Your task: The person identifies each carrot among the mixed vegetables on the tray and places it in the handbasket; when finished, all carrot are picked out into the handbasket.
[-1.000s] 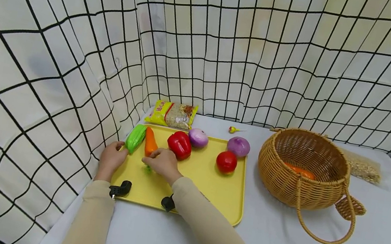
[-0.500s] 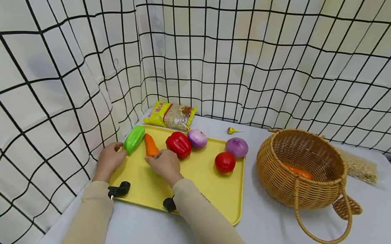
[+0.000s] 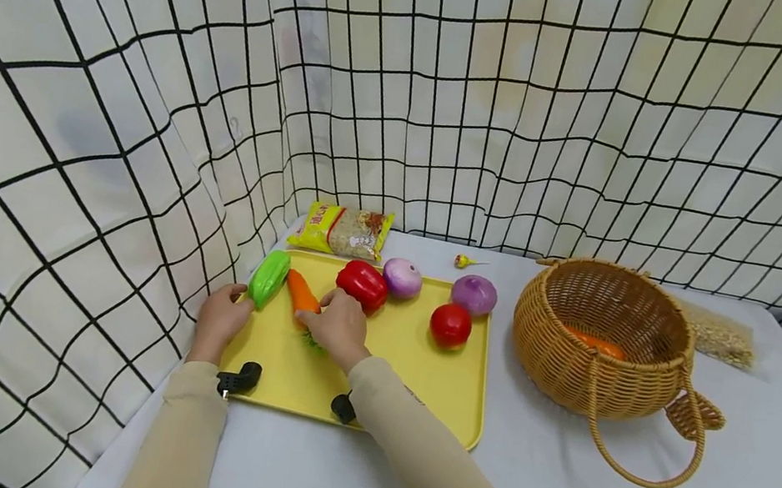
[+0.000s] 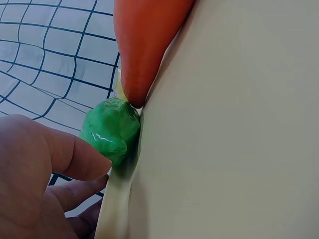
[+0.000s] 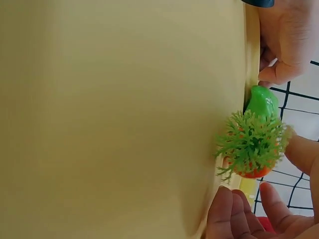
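My left hand [image 3: 220, 320] pinches the left rim of the yellow tray [image 3: 440, 395], thumb inside and fingers outside. Just past the thumb lies a green ridged toy vegetable [image 3: 268, 280], along the same rim. Beside it is a toy carrot [image 3: 302, 294], its leafy top [image 5: 249, 144] facing me. My right hand [image 3: 340, 328] reaches over the tray with its fingers loosely spread. Its thumb is right at the carrot's leafy end, while the other fingers are apart from the carrot and overlap the red bell pepper [image 3: 363, 284] in the head view.
A pale purple onion [image 3: 402, 278] sits behind the pepper. A darker purple onion [image 3: 473, 295] and a tomato [image 3: 450, 325] are at the tray's right. Behind the tray lie a yellow food packet [image 3: 347, 231] and a lollipop [image 3: 466, 262]. A wicker basket [image 3: 557, 370] stands to the right.
The carrot has turned slightly, and its tip has come nearer. The red pepper and the pale onion have shifted to the right, and my right hand's fingers have spread. My left hand stays put.
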A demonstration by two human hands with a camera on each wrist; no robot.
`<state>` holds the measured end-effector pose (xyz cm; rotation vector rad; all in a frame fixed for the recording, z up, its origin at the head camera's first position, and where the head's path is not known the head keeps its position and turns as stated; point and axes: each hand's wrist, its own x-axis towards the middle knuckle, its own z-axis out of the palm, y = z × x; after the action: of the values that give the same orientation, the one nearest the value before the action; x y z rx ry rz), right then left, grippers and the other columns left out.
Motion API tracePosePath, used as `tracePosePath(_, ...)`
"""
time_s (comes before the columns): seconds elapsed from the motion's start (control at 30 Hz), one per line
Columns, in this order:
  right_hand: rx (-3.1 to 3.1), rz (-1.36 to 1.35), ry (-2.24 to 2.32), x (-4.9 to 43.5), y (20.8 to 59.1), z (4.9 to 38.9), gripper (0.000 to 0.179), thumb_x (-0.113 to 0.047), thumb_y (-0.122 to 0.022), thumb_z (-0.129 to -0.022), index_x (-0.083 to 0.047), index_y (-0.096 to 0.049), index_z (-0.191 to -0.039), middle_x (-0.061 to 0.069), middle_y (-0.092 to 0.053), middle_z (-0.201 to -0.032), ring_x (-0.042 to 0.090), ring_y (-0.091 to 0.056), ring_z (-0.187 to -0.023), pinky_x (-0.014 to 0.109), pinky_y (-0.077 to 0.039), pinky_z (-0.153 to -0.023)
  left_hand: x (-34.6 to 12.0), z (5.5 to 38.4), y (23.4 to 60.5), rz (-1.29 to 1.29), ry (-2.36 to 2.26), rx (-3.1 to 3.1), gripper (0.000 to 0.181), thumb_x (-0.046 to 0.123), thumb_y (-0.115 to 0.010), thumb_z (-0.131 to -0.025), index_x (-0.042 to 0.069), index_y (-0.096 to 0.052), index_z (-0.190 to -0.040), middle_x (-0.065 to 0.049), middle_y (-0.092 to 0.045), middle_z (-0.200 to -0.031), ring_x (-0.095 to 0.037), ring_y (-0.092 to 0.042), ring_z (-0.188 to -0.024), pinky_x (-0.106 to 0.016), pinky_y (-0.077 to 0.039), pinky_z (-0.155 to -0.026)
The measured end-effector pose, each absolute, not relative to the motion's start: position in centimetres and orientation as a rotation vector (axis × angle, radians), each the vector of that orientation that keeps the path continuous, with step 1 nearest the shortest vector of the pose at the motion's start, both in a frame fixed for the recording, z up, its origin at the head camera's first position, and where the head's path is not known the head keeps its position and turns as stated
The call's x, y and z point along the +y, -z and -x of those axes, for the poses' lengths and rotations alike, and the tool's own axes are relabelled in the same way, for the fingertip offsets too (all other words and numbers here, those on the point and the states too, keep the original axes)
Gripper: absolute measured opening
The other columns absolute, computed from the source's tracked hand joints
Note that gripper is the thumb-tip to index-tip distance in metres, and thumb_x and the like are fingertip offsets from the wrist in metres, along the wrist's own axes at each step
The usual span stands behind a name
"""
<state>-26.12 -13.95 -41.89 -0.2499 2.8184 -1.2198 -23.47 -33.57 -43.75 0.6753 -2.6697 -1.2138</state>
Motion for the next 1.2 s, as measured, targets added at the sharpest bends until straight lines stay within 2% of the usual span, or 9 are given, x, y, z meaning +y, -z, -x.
tracePosePath(0.13,2.798,0.260,1.212,-14.1,41.9,26.3,0.049,-0.046,-0.080,-0.076,-0.010,-0.064,-0.106,0.002,-0.061,-0.088,0.018,-0.053,-0.079,0.028,-0.048,-0.073,-33.5,23.5,43.6,-0.668,1.204,-2.669,0.057,0.018,-0.044,-0.091,-0.003,-0.042,-0.144,-0.028,-0.042,-0.144,-0.041,-0.040,-0.132,-0.050,-0.032,-0.109)
tracePosePath(0.33,2.735,0.265,1.225,-14.5,42.2,26.8,0.053,-0.047,-0.079,-0.078,-0.008,-0.064,-0.112,0.002,-0.062,-0.091,0.018,-0.053,-0.081,0.029,-0.049,-0.077,-33.4,23.6,43.6,-0.654,1.204,-2.674,0.057,0.018,-0.043,-0.091,-0.004,-0.043,-0.143,-0.028,-0.043,-0.144,-0.041,-0.040,-0.131,-0.050,-0.033,-0.109)
tracePosePath(0.93,2.752,0.224,1.197,-14.7,42.2,26.9,0.041,-0.040,-0.071,-0.085,-0.008,-0.063,-0.109,0.002,-0.059,-0.082,0.018,-0.054,-0.072,0.028,-0.047,-0.066,-33.4,23.9,44.0,-0.671,1.207,-2.657,0.057,0.017,-0.044,-0.091,-0.004,-0.043,-0.143,-0.028,-0.043,-0.144,-0.040,-0.041,-0.131,-0.050,-0.034,-0.108)
tracePosePath(1.2,2.861,0.310,1.025,-14.3,42.0,26.8,0.031,-0.035,-0.071,-0.082,-0.010,-0.060,-0.097,0.002,-0.058,-0.076,0.018,-0.055,-0.064,0.028,-0.045,-0.057,-33.4,23.7,43.7,-0.690,1.201,-2.667,0.057,0.018,-0.044,-0.091,-0.003,-0.042,-0.144,-0.028,-0.042,-0.144,-0.041,-0.039,-0.132,-0.050,-0.032,-0.109)
